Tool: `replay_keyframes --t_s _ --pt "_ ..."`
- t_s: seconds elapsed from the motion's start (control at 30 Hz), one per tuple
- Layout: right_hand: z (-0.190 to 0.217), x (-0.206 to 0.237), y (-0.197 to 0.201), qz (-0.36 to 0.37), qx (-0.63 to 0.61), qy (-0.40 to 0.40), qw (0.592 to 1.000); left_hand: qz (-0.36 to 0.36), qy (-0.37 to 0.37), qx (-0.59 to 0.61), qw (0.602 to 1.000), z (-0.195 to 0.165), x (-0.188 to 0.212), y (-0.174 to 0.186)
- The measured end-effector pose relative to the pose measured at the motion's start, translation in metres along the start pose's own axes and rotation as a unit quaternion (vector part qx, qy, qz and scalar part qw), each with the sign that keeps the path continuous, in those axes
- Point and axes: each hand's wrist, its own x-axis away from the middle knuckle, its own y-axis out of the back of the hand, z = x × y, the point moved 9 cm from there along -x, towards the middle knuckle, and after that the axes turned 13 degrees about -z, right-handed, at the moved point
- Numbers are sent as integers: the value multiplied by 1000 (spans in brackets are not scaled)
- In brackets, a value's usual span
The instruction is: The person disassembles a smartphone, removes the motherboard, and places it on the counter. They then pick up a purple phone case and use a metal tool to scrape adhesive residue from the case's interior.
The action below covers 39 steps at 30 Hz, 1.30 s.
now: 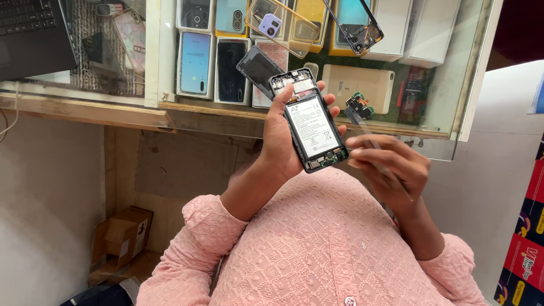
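Head view: glass-topped display table [447,85] with wooden edge, phones and white boxes laid out under the glass; black laptop [31,34] at the top left corner; cardboard box [122,238] down on the floor by the wall; colourful cartons at the right edge.

On the glass lie a detached dark back panel [258,67], a clear phone case [283,25], a black frame with camera part [360,31] and a small green circuit board [358,106]; so several parts are already off and set aside.

Left hand [280,139] holds the opened phone [310,122] upright over the table edge, in front of the chest; fingers wrapped around its sides, thumb on the left edge, fingertips showing on the right edge; back cover is off, the white-labelled battery [310,126] is exposed and sits in place, upper board area looks partly emptied, lower board is in place.

Right hand [388,167] is just beside the phone's lower right corner; fingers pinched narrow around a thin tool [391,173], blurred, kind unclear; its tip points at the bottom board.

Progress as judged: disassembly well along, cover and some parts out; battery and bottom board not yet removed.
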Motion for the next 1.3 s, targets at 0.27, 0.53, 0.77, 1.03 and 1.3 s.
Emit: replay_keyframes --t_s 0.27,0.53,0.77,1.03,1.3 --pt "1 -8 -21 93 45 -8 995 -55 -42 -17 997 1 5 11" --pt "-7 -2 -32 144 46 3 989 -62 -87 -40 993 0 8 14" --pt "-2 2 -35 167 60 39 983 -58 -106 -50 991 -2 8 16" --pt "-1 18 -38 140 94 122 978 -66 -69 -31 995 1 3 21" --pt "-45 24 -21 23 -76 -131 988 -7 1 -5 1000 2 6 15"
